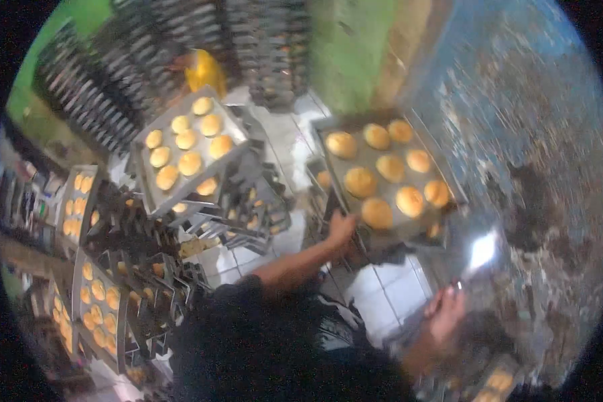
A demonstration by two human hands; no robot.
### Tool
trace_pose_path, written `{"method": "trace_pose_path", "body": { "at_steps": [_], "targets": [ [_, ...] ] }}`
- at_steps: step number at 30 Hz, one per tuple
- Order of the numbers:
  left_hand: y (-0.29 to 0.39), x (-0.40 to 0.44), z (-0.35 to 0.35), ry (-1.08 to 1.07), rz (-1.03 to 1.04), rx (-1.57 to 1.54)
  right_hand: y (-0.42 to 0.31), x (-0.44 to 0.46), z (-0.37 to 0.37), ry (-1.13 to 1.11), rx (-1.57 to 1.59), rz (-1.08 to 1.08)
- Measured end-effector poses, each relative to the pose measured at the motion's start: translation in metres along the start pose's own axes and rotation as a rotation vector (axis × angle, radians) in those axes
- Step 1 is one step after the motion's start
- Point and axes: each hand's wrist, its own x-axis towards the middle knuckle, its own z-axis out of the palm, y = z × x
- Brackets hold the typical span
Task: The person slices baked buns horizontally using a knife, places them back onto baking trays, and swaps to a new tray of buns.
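Observation:
My left hand (342, 228) grips the near left edge of a metal baking tray (390, 182), its fingers closed at the rim. On this tray sit several round golden buns (390, 167) in rows. More trays show beneath it, partly covered. My right hand (445, 311) is low on the right, apart from the tray, with its fingers curled. A small bright glint shows at its fingertips; blur hides what, if anything, it holds.
Left of the tray stands a stack of trays (181, 155) topped with buns, and more bun-filled trays (99, 311) line the far left. Dark stacks (271, 53) rise at the back. A person in yellow (205, 70) is behind. A worn blue wall (516, 107) borders the right.

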Motion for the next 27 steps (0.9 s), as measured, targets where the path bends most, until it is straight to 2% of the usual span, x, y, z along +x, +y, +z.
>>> {"method": "trace_pose_path", "body": {
  "at_steps": [1, 2, 3, 4, 5, 6, 9, 11, 15, 16, 17, 18, 19, 21, 22, 24, 25, 27],
  "targets": [
    [0.004, -0.005, 0.007, -0.015, -0.072, -0.055, 0.007, 0.019, -0.009, -0.082, 0.02, 0.038],
    [-0.019, 0.01, 0.009, -0.177, -0.06, -0.141, 0.024, 0.034, -0.021, -0.075, 0.022, -0.005],
    [-0.019, 0.003, 0.011, -0.242, -0.053, -0.194, 0.041, 0.048, -0.034, -0.068, 0.024, -0.048],
    [-0.018, -0.006, 0.013, -0.308, -0.05, -0.247, 0.006, 0.054, -0.009, -0.051, 0.058, -0.021],
    [0.015, -0.036, 0.015, -0.305, -0.02, -0.124, 0.001, 0.064, -0.014, -0.053, 0.156, 0.039],
    [0.007, -0.038, 0.011, -0.307, -0.032, -0.109, 0.01, 0.08, -0.03, -0.093, 0.095, -0.025],
    [-0.007, -0.054, 0.018, -0.245, 0.09, -0.049, 0.019, 0.115, -0.069, -0.18, 0.217, 0.053],
    [0.011, -0.082, 0.044, 0.139, 0.915, 0.658, 0.03, 0.138, -0.095, -0.135, -0.113, 0.005],
    [-0.051, -0.037, 0.055, -0.27, 1.113, 1.036, 0.071, 0.193, -0.144, -0.236, -0.122, 0.048],
    [-0.016, -0.063, 0.063, -0.361, 1.088, 1.348, 0.082, 0.213, -0.151, -0.268, -0.153, 0.07],
    [-0.011, -0.066, 0.049, -0.206, 1.052, 1.378, 0.066, 0.217, -0.137, -0.296, -0.148, 0.091],
    [-0.016, -0.066, 0.044, -0.198, 1.093, 1.414, 0.05, 0.22, -0.12, -0.324, -0.143, 0.111],
    [-0.029, -0.064, 0.048, -0.227, 1.139, 1.434, 0.042, 0.225, -0.122, -0.453, 0.011, 0.104],
    [-0.05, -0.055, 0.049, -0.349, 1.24, 1.48, 0.061, 0.258, -0.118, -0.591, -0.037, 0.06],
    [-0.056, -0.046, 0.044, -0.32, 1.232, 1.477, 0.06, 0.27, -0.114, -0.673, -0.053, 0.084],
    [-0.063, -0.034, 0.038, -0.026, 1.808, 1.429, 0.057, 0.292, -0.107, -0.773, -0.067, 0.105],
    [-0.07, -0.032, 0.039, -0.187, 1.552, 1.356, 0.055, 0.3, -0.103, -0.793, 0.062, 0.263],
    [-0.077, -0.045, 0.054, -0.112, 1.523, 1.387, 0.051, 0.304, -0.096, -0.814, 0.179, 0.427]
  ]
}}
